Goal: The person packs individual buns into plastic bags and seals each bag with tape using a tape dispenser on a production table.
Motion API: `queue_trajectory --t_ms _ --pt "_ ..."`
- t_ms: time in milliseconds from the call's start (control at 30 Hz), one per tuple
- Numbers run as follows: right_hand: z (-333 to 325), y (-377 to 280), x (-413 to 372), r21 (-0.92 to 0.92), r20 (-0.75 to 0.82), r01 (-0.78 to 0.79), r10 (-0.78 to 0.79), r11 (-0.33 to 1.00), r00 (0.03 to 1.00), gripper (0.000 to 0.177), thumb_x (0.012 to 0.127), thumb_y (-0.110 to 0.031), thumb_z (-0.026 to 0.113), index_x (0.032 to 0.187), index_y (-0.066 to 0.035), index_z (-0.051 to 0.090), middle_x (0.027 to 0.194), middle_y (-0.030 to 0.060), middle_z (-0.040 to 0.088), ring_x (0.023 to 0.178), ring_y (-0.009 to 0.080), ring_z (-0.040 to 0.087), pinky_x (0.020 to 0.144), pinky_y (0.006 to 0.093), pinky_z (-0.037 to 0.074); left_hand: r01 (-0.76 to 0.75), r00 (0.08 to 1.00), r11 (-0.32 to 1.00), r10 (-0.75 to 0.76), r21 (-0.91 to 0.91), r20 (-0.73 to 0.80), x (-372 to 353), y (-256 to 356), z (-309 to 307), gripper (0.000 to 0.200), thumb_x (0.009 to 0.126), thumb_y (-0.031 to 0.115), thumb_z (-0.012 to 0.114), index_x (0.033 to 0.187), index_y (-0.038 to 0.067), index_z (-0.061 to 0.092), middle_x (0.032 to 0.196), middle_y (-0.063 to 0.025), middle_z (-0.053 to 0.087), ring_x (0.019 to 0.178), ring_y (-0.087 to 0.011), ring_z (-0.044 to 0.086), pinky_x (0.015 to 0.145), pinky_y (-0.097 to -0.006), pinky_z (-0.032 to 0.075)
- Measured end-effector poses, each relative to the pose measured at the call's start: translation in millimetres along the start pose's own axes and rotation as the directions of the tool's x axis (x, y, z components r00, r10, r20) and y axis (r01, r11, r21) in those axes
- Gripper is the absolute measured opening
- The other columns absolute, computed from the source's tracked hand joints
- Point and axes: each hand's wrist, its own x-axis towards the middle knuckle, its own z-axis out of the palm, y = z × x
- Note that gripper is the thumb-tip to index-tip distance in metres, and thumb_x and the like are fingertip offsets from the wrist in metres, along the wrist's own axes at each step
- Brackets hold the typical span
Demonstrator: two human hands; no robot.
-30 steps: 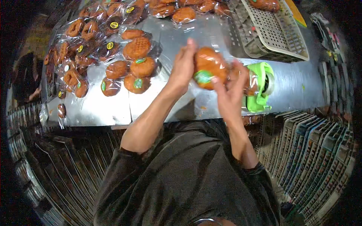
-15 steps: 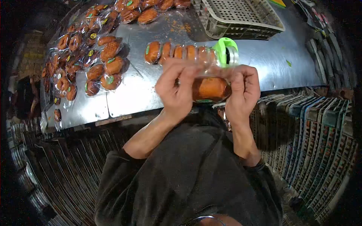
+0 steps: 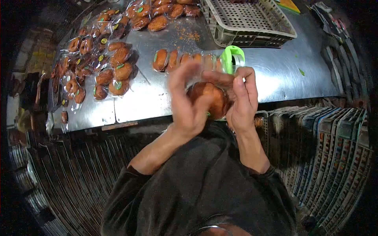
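A browned bread roll in clear wrap (image 3: 214, 103) is between my two hands at the table's front edge. My right hand (image 3: 245, 96) grips the wrapped roll's right side, fingers bent. My left hand (image 3: 187, 104) is at its left side, blurred, with its fingers apart and the thumb over the roll. Just beyond my hands stands a bright green tape dispenser (image 3: 232, 59). To its left lies a row of wrapped rolls (image 3: 160, 60), partly hidden behind my left hand.
Many wrapped breads (image 3: 118, 70) with stickers cover the metal table's (image 3: 141, 102) left and back. A grey plastic crate (image 3: 256, 33) stands at the back right. Stacked racks (image 3: 330, 133) are below on the right, more racks (image 3: 78, 169) on the left. Crumbs lie near the back.
The wrapped roll has tilted and shifted slightly left between my hands. My left hand has opened from a pinch on the wrap. The view has shifted a little.
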Motion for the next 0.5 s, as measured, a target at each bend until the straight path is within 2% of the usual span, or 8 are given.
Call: queue_trajectory --t_ms 67,167,267,300,333,400,433,500 --pt "8 1 3 -0.171 -0.019 0.162 -0.168 0.972 0.986 0.01 0.097 -0.016 0.052 0.097 -0.006 0.048 0.088 0.0012 0.049 0.082 0.0108 0.046 0.077 0.025 0.04 0.568 0.783 0.822 -0.551 0.029 0.288 7 10 -18 0.029 0.092 0.019 0.064 0.103 -0.007 0.059 0.097 -0.0095 0.065 0.088 -0.0142 0.06 0.078 -0.0277 0.048" --pt "21 8 8 -0.575 0.039 0.469 -0.551 0.67 0.834 0.024 0.093 -0.016 0.06 0.109 0.0 0.054 0.104 0.0166 0.059 0.099 0.0262 0.057 0.093 0.0361 0.043 0.714 0.674 0.561 -0.712 -0.419 0.195 14 -4 -17 0.024 0.092 0.02 0.066 0.089 -0.004 0.064 0.08 -0.0022 0.067 0.072 -0.0069 0.059 0.066 -0.0219 0.048" --pt "42 8 5 -0.773 0.441 0.571 -0.415 0.275 0.796 0.042 0.097 -0.016 0.054 0.131 0.006 0.04 0.13 0.0261 0.051 0.118 0.03 0.053 0.095 0.0371 0.044 0.759 0.573 0.415 -0.791 -0.502 0.213 12 -18 -29 0.018 0.093 0.017 0.063 0.092 -0.002 0.064 0.085 -0.0028 0.068 0.074 -0.0068 0.058 0.066 -0.0216 0.047" --pt "49 21 1 -0.718 0.336 0.481 -0.354 0.503 0.873 0.046 0.093 -0.017 0.059 0.132 0.003 0.044 0.128 0.0245 0.053 0.117 0.0344 0.054 0.098 0.0401 0.042 0.811 0.549 0.459 -0.812 -0.363 0.197 15 -15 -37 0.017 0.094 0.016 0.062 0.091 -0.001 0.062 0.088 -0.0036 0.066 0.076 -0.0072 0.058 0.068 -0.0207 0.046" --pt "56 34 -3 -0.615 0.224 0.363 -0.287 0.7 0.931 0.051 0.089 -0.019 0.063 0.133 0.0 0.048 0.127 0.0229 0.056 0.116 0.0388 0.055 0.1 0.0432 0.041 0.716 0.682 0.615 -0.717 -0.332 0.145 13 -17 -45 0.017 0.094 0.016 0.061 0.091 -0.001 0.062 0.089 -0.0039 0.065 0.078 -0.0076 0.058 0.069 -0.021 0.046" --pt "63 38 -4 -0.584 0.256 0.209 -0.066 0.784 0.964 0.04 0.088 -0.017 0.064 0.123 0.0 0.055 0.123 0.0223 0.059 0.112 0.0387 0.057 0.099 0.0428 0.041 0.445 0.894 0.863 -0.445 -0.24 0.054 11 -31 -60 0.017 0.095 0.016 0.06 0.091 -0.001 0.06 0.092 -0.0044 0.063 0.081 -0.0086 0.058 0.071 -0.0216 0.046" --pt "64 43 4 -0.633 0.344 0.386 -0.202 0.671 0.917 0.023 0.084 -0.009 0.066 0.105 -0.001 0.06 0.113 0.0204 0.062 0.102 0.0379 0.059 0.093 0.0425 0.043 0.176 0.982 0.984 -0.175 -0.009 0.065 18 -49 -73 0.015 0.095 0.013 0.059 0.094 -0.001 0.059 0.095 -0.0053 0.061 0.085 -0.0101 0.058 0.075 -0.0223 0.045" --pt "82 35 10 -0.705 0.344 0.388 -0.192 0.594 0.919 0.019 0.081 -0.004 0.067 0.097 -0.001 0.058 0.103 0.0178 0.063 0.093 0.0362 0.058 0.084 0.043 0.044 0.436 0.895 0.856 -0.382 -0.277 0.23 23 -61 -97 0.012 0.094 0.009 0.059 0.101 -0.001 0.057 0.091 -0.0055 0.061 0.085 -0.011 0.058 0.079 -0.0239 0.046"
